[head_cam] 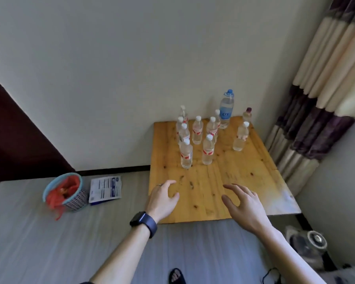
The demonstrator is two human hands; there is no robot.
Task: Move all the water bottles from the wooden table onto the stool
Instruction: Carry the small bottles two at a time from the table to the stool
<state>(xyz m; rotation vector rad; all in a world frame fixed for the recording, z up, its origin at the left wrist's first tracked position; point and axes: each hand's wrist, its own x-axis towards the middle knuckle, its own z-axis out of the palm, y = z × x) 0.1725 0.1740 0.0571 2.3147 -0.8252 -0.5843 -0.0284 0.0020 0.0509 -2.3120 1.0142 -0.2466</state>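
Note:
Several clear water bottles with white caps and red labels stand upright at the far half of the wooden table (223, 181); the nearest ones are a bottle at front left (186, 153) and one beside it (208, 149). A taller bottle with a blue cap and blue label (226, 108) stands at the back, with a small dark-capped bottle (247, 115) to its right. My left hand (162, 199) and my right hand (244, 203) hover over the table's near part, fingers spread, holding nothing. No stool is in view.
A small basket with a red bag (67, 191) and a printed paper packet (105, 189) lie on the grey floor to the left. A curtain (326, 89) hangs at right. A dark appliance (309, 244) sits by the table's near right corner. A sandalled foot (175, 275) shows below.

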